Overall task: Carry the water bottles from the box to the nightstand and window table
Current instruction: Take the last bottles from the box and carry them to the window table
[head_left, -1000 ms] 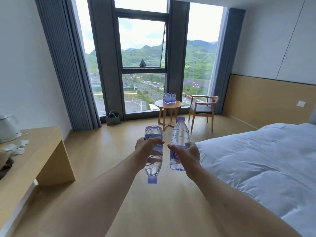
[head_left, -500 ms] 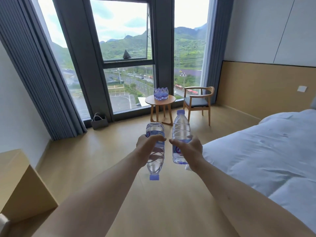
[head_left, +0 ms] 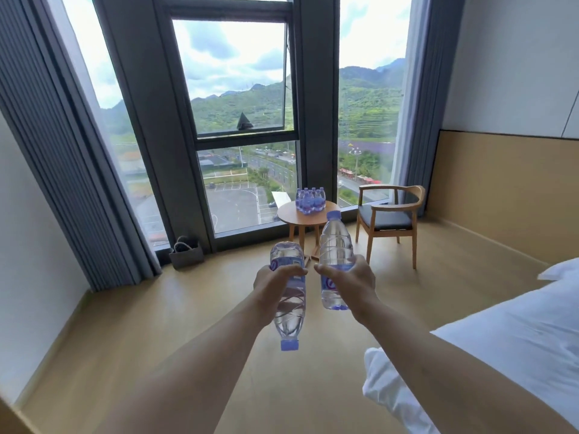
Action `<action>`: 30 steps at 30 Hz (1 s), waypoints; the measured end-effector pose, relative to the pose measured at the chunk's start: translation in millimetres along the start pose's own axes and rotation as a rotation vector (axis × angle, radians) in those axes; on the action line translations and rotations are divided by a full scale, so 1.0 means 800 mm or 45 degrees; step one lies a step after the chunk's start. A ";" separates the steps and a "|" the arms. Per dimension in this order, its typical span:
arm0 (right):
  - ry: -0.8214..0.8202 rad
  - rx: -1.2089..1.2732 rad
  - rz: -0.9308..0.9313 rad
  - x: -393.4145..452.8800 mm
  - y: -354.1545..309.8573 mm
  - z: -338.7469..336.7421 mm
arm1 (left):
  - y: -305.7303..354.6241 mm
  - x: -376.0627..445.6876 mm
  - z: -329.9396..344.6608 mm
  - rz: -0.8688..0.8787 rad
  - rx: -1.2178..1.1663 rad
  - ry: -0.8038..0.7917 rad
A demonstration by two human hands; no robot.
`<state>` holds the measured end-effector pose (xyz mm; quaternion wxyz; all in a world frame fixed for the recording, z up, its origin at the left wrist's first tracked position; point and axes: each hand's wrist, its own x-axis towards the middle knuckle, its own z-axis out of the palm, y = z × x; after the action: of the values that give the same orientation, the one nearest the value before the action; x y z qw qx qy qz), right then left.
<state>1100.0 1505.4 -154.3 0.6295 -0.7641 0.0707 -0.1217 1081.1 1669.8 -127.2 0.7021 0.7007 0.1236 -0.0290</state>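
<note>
Big window ahead, round wooden table (head_left: 305,215) at twelve o'clock, bottle cluster (head_left: 309,200) on it. Left hand (head_left: 275,288) wrapped mid-body round cap-down clear plastic bottle (head_left: 289,296); right hand (head_left: 349,281) round upright clear bottle (head_left: 336,256). Full, probably hefty, thin-walled, slick; label band looks safest.

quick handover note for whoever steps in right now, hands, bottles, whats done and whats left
Left hand: grips one water bottle round its middle, cap pointing down.
Right hand: grips a second bottle upright, cap up.
Both are held out in front over the floor, short of the round window table.
Done: a cluster of bottles already stands on that table, beside the chair.
Left: set these two down, likely on the window table ahead. The box and the nightstand are out of view, so what remains there cannot be told.
</note>
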 end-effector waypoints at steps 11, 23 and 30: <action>0.022 -0.026 0.079 0.254 0.042 0.090 | 0.034 0.287 0.035 0.015 0.024 -0.115; 0.133 -0.030 0.097 0.602 0.035 0.192 | 0.127 0.663 0.078 -0.048 -0.049 -0.248; 0.195 -0.029 0.223 0.763 0.090 0.221 | 0.132 0.827 0.117 -0.142 0.022 -0.296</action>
<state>1738.3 1498.3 -197.0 0.6217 -0.7506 0.1866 -0.1235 1756.4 1666.4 -166.6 0.7030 0.6906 0.0798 -0.1501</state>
